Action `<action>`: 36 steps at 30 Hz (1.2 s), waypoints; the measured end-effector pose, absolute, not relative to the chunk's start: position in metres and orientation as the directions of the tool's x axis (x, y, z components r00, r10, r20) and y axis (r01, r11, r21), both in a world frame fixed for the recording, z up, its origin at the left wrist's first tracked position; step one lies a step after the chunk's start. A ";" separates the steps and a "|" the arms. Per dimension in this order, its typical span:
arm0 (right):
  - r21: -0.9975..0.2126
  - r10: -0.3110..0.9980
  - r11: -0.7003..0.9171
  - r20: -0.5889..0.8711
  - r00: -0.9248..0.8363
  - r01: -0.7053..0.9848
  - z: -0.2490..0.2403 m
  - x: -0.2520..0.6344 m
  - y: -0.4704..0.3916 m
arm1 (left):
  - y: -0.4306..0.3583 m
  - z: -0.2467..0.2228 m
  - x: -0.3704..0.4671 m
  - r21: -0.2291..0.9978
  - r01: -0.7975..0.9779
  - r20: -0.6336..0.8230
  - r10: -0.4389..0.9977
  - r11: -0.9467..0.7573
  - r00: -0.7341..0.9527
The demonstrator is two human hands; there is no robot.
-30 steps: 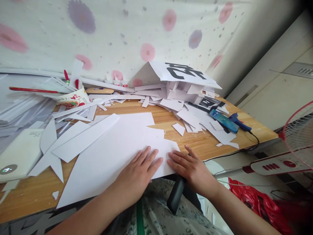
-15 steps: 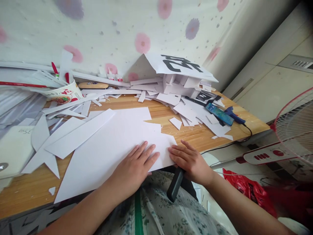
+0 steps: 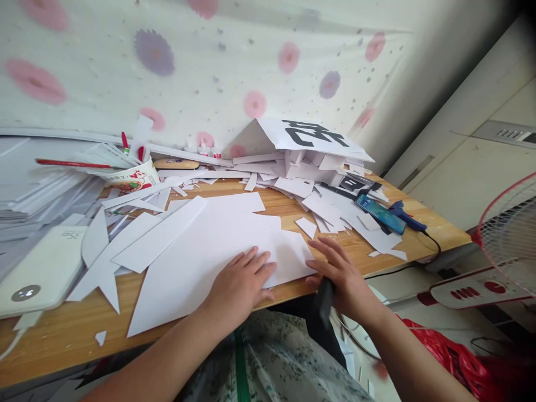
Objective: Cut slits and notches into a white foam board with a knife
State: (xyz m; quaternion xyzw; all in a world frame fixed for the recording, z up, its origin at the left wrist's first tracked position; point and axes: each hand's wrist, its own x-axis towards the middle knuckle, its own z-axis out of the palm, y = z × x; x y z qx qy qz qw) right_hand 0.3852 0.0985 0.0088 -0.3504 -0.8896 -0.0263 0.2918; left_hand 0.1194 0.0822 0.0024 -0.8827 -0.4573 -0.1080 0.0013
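Observation:
A large white board [image 3: 201, 251] with an irregular, stepped far edge lies flat near the table's front. My left hand [image 3: 240, 282] rests on its right part, fingers spread, holding nothing. At the board's right corner is my right hand [image 3: 341, 279], with a black handle [image 3: 323, 301] held under the palm; the upper fingers are stretched out and the far end of the tool is hidden. A long white strip [image 3: 161, 237] and pointed offcuts [image 3: 98, 273] lie over and beside the board's left side.
Behind stand a paper cup [image 3: 138, 177] of tools and a white model [image 3: 314, 159] under a printed sheet. To the right lie a phone [image 3: 380, 214] and a blue glue gun [image 3: 406, 216]. A white power bank [image 3: 46, 268] sits at left; scraps [image 3: 322, 206] cover the back.
The view has tilted up and shifted left. My right hand has lifted slightly from the board's corner with the black handle, its fingers more spread. My left hand stays on the board.

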 end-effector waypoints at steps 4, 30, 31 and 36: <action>-0.442 0.667 0.674 0.708 -0.231 0.593 0.021 0.390 0.109 | 0.091 -0.004 0.121 0.119 0.819 0.200 0.821 -0.562 0.534; -0.915 0.979 0.190 0.202 -0.003 0.357 -0.006 0.297 0.182 | 0.092 -0.021 0.120 0.011 0.780 0.297 0.747 -0.625 0.595; -0.914 0.980 0.187 0.201 0.002 0.361 -0.006 0.297 0.182 | 0.091 -0.022 0.120 0.013 0.778 0.298 0.745 -0.628 0.596; -0.900 0.975 0.205 0.221 -0.001 0.385 -0.010 0.299 0.182 | 0.090 -0.023 0.120 0.039 0.778 0.275 0.755 -0.627 0.595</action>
